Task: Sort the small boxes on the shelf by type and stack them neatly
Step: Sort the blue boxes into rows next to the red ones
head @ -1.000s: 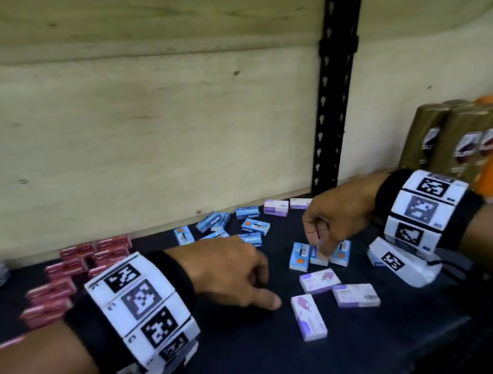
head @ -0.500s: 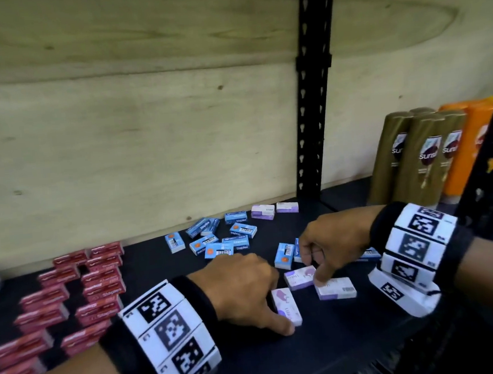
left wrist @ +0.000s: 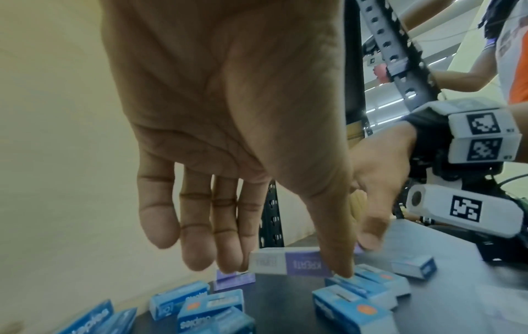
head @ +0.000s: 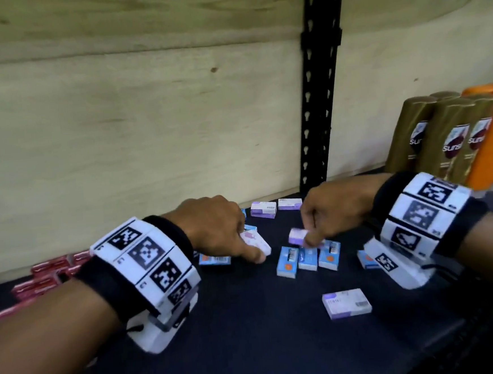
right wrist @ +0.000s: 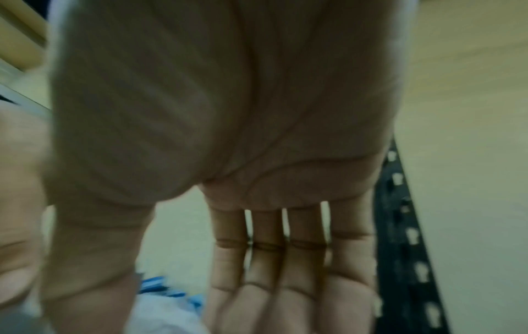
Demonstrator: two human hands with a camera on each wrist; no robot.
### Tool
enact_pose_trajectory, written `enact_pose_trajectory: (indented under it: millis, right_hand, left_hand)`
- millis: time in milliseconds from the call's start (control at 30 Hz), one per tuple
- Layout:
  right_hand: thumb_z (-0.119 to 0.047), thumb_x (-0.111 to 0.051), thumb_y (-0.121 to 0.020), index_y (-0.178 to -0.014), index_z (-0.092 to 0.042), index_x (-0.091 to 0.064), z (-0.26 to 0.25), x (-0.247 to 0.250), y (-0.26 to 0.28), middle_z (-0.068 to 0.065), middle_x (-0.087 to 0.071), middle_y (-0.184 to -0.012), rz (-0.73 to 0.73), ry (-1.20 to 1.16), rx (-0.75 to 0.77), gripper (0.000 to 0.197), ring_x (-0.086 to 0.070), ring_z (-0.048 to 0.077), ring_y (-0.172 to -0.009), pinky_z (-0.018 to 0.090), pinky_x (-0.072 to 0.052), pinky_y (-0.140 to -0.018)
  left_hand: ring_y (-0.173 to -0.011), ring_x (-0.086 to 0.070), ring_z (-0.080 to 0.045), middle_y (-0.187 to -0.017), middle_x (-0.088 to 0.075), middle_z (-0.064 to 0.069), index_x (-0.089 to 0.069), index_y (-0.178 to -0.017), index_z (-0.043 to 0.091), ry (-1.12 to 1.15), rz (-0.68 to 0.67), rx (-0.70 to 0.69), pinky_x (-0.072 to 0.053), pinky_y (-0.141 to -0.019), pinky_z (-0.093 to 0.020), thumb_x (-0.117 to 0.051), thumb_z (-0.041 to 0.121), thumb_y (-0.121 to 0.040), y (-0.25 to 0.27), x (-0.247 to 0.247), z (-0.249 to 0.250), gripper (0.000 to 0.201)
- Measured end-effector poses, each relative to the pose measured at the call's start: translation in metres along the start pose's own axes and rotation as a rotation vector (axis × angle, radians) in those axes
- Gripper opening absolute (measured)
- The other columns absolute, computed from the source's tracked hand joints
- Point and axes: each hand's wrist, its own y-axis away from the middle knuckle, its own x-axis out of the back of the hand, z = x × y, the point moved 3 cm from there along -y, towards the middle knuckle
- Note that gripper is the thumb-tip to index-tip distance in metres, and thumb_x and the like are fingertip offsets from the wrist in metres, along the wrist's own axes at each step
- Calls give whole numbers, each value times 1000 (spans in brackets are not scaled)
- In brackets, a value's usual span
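Whereas both purple boxes lay flat earlier, left hand [head: 213,227] and right hand [head: 334,209] now lift them.

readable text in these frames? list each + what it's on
"suns", cut off: gold shampoo bottles, head view.
"KRESTO"-like, upside down, unsure: purple-and-white box pinched by the left hand.
"staples": blue box, left wrist view; seen inverted on another blue box.
Barcodes and print on the lone purple box: too small.
Wristband squares: coded markers, no words.
Right wrist view: blurred, nothing legible.

L hand [left wrist: 228,126] w/ purple box [left wrist: 288,261], above blue boxes [left wrist: 351,305]
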Motion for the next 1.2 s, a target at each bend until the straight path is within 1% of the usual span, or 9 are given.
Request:
enact_pose_trajectory:
  millis: [133,267,367,567,800,900,1000,1100,1200]
  right_hand:
    - [-55,-67,-80,-93,-13,-72,36,7,-39,2,-69,-91,50,70,-173,44,-64,23,-90,36,-53,-82]
    - [-51,-68,-81,-68,-15,-62,56,1,-72,0,-58,-69,63,49,-244,39,-58,23,-74,33,-53,-76]
    - [-46,-66,-86,-70,-17,-61,62,-3,-88,-2,-55,-66,55,51,-248,34,-56,19,-70,29,-49,-69]
    - [-47,-62,-91,-90,-15,-70,67,0,-102,-3,-61,-74,58,68,-225,34,-54,14,-65,24,-39,-54]
    - [-52,-62,-90,-112,-16,-68,65,0,-96,4,-68,-111,68,44,-231,43,-63,21,-97,26,-44,-72]
    - [-54,-62,-89,-105,-14,-68,60,3,-89,4,-68,-104,51,54,-229,43,-59,20,-87,26,-44,-67]
    - [-54,-61,-90,-91,-13,-64,46,7,-77,1,-64,-88,56,89,-178,42,-60,20,-83,31,-48,-73]
    - [-58,-60,-89,-104,-14,-68,27,4,-52,1,-69,-102,-4,49,-96,48,-63,18,-95,31,-48,-77]
    - [-61,-66,-83,-100,-21,-70,13,-4,-23,-5,-71,-92,-95,-55,-9,44,-60,11,-80,27,-48,-72]
  left_hand:
    - [-90,-60,-18,-95,-64,6,-66,-93,25,-11,8,-16,-40,-65,-29,-55,85,-67,-33,-4,7,66]
    - [-81,-56,-20,-82,-54,6,-54,-76,24,-35,13,-11,-36,-63,-30,-55,83,-70,-59,-14,21,59]
    - [-80,-49,-20,-75,-44,6,-42,-67,25,-29,15,16,-34,-67,-31,-51,80,-76,-72,-15,27,57]
    - [-95,-57,-23,-102,-59,1,-55,-90,28,-19,30,23,-36,-72,-31,-48,81,-77,-95,-18,31,55]
    - [-99,-58,-23,-104,-60,0,-53,-88,26,-28,55,27,-34,-71,-32,-43,83,-79,-89,-19,36,59]
    - [-102,-58,-23,-106,-60,1,-53,-85,25,-32,41,12,-35,-73,-31,-43,73,-86,-78,-21,28,50]
    - [-106,-58,-21,-117,-61,2,-63,-113,27,-45,14,-43,-39,-75,-31,-51,66,-87,-62,-25,18,48]
    - [-110,-57,-20,-121,-60,5,-57,-127,32,-13,-9,-107,-38,-75,-29,-59,59,-87,-44,-28,11,48]
    - [-111,-56,-19,-122,-59,7,-56,-127,33,6,-18,-119,-38,-76,-28,-63,56,-86,-27,-29,6,48]
